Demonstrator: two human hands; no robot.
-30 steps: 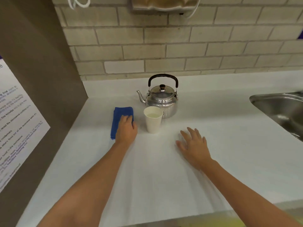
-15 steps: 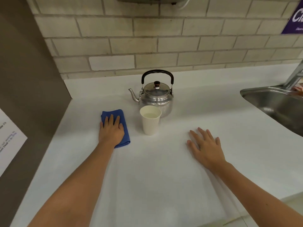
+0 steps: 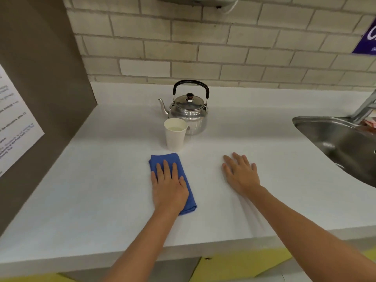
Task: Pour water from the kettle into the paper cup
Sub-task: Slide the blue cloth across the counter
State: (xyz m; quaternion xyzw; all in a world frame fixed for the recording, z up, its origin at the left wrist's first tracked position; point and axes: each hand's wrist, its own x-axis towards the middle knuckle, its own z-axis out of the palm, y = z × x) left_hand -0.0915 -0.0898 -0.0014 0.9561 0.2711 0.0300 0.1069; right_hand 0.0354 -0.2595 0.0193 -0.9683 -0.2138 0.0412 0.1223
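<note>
A shiny metal kettle (image 3: 189, 112) with a black handle stands upright on the white counter (image 3: 105, 180), its spout pointing left. Directly in front of it a white paper cup (image 3: 175, 134) stands upright with liquid inside. My left hand (image 3: 168, 184) lies flat, fingers apart, pressing on a folded blue cloth (image 3: 188, 192) in front of the cup. My right hand (image 3: 241, 174) rests flat on the bare counter to the right of the cloth, holding nothing.
A steel sink (image 3: 341, 143) with a tap is set into the counter at the right. A brick wall runs behind the kettle. A brown panel (image 3: 44, 78) with a printed paper notice closes off the left side. The counter's front edge is near me.
My left hand has slid the blue cloth from beside the cup toward me and rightward, in front of the cup. My right hand stays flat on the counter. Kettle and cup have not moved.
</note>
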